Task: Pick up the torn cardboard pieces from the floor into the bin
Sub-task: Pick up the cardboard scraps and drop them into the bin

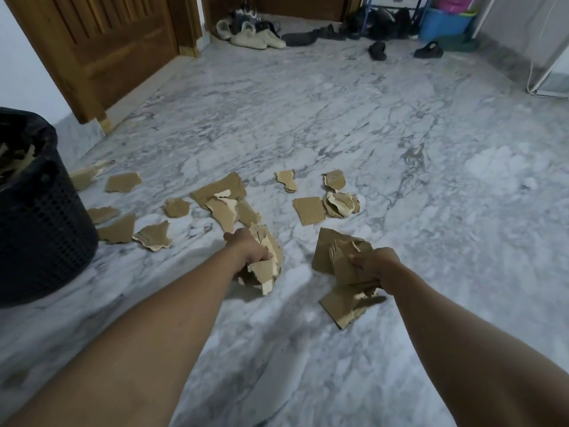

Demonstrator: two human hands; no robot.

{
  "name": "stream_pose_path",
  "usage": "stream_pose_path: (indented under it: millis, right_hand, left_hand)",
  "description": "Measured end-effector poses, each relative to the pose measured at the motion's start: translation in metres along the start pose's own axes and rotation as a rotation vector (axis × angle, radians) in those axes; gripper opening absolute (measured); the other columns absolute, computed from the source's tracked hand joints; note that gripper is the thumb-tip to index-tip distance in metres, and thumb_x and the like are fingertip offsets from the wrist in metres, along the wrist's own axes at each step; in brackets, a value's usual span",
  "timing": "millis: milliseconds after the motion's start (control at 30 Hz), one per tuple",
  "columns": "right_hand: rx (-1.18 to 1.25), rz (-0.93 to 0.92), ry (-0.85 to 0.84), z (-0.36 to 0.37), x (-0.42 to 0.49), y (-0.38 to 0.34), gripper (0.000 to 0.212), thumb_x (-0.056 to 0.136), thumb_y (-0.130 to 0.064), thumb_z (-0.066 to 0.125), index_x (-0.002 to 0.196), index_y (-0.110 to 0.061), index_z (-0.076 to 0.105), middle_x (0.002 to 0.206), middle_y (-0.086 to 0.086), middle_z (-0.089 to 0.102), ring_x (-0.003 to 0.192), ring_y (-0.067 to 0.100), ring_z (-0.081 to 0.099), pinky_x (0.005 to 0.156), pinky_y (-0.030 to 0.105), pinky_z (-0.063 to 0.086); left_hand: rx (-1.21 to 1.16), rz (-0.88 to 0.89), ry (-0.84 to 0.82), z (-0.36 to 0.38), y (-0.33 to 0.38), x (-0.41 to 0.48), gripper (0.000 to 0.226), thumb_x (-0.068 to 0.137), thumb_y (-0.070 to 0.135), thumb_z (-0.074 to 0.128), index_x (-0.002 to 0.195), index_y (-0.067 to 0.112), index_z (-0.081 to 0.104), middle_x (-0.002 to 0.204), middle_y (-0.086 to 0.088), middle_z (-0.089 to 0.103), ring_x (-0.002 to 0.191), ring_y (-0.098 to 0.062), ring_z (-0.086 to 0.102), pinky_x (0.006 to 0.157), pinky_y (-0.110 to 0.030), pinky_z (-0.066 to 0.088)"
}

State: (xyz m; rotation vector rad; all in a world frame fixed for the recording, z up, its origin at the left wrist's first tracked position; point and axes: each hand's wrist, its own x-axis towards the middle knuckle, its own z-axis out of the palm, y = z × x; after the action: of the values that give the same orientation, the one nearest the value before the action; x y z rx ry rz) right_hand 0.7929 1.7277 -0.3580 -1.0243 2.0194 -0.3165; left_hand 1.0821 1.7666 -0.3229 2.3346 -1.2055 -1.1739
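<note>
The floor (pixel 338 118) was white marble veined with grey, glossy under soft, even light. A brown wooden door (pixel 101 47) stood at its far left edge, next to a pale wall (pixel 18 72). Along the far edge lay a heap of shoes (pixel 255 35), a blue-framed shoe rack (pixel 416 13) and a blue plastic box (pixel 443 23). Two black sandals (pixel 377 50) lay loose nearby.

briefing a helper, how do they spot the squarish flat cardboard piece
From the black mesh plastic bin at left, cross the white marble floor to the scrap cluster beyond the right hand. The flat brown squarish cardboard piece lies at its left edge: plain and straight-edged, unlike its curled, printed neighbours.
</note>
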Motion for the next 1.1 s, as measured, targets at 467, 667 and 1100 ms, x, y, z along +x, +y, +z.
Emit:
stream_pose_path:
  millis: [467,667,1100]
  right_hand:
    - [-0.451,-0.458,0.115,0.031,-0.043,-0.045,0.032,0.087,-0.028,0.057,0.116,-0.016,0.052,0.111,0.008,0.054,0.096,0.031,0.059,0.083,0.043,0.049]
    - [0.386,-0.069,0.045,0.009,-0.044,-0.023,0.053,0.075,-0.026,0.086,0.114,-0.006,0.056,0.097,0.008,0.064,0.085,0.024,0.064,0.057,0.032,0.055]
    - [0.06,0.1,-0.061,0.083,-0.065,0.017,0.083,0.032,-0.046,0.09,0.102,-0.014,0.059,0.099,0.006,0.066,0.1,0.03,0.063,0.088,0.045,0.057]
  left_hand:
    - [0.328,0.039,-0.012,0.014,0.02,0.014,0.085,0.066,0.031,0.091,0.134,0.007,0.047,0.132,-0.018,0.051,0.109,-0.033,0.058,0.08,-0.036,0.052]
    - [0.307,0.072,-0.006,0.014,0.016,0.009,0.074,0.069,0.029,0.088,0.127,0.004,0.051,0.12,-0.014,0.063,0.096,-0.03,0.063,0.077,-0.035,0.056]
    - [0.23,-0.041,0.001,0.037,0.002,-0.01,0.094,0.066,0.041,0.088,0.137,0.008,0.037,0.137,-0.019,0.042,0.129,-0.032,0.041,0.091,-0.037,0.049]
